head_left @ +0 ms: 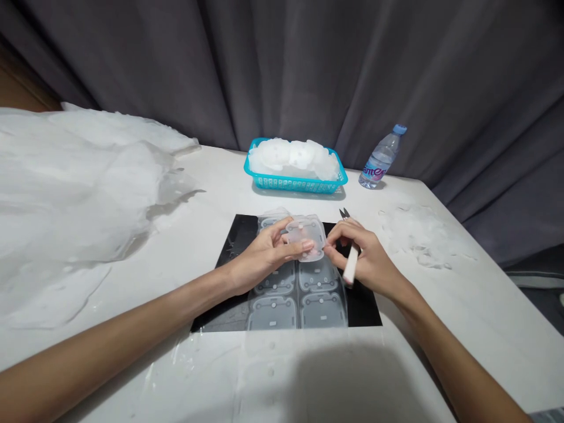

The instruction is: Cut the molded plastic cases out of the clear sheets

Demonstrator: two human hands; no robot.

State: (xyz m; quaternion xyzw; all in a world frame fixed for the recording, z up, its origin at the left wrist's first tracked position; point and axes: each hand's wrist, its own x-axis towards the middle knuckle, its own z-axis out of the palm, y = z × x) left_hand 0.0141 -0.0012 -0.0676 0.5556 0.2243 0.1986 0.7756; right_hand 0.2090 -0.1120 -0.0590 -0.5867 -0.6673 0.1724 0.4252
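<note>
My left hand (275, 249) grips a small translucent plastic piece (304, 235), squarish with rounded corners, thumb across its face. Thumb and forefinger of my right hand (359, 247) pinch together at the right edge of that piece. Tucked in the same hand is a pair of thread snips (351, 265), dark pointed tips upward and a whitish handle below. Whether a scrap is between the pinching fingertips is too small to tell. Underneath lies a clear sheet of moulded pieces (274, 314) on a black mat (363, 305); my hands hide part of both.
A turquoise basket (299, 185) heaped with white translucent pieces (291, 154) stands at the back, beside a water bottle (379, 161). Thin clear offcuts (425, 235) lie to the right. A large pile of whitish plastic sheets (79, 194) covers the left of the white table (211, 176).
</note>
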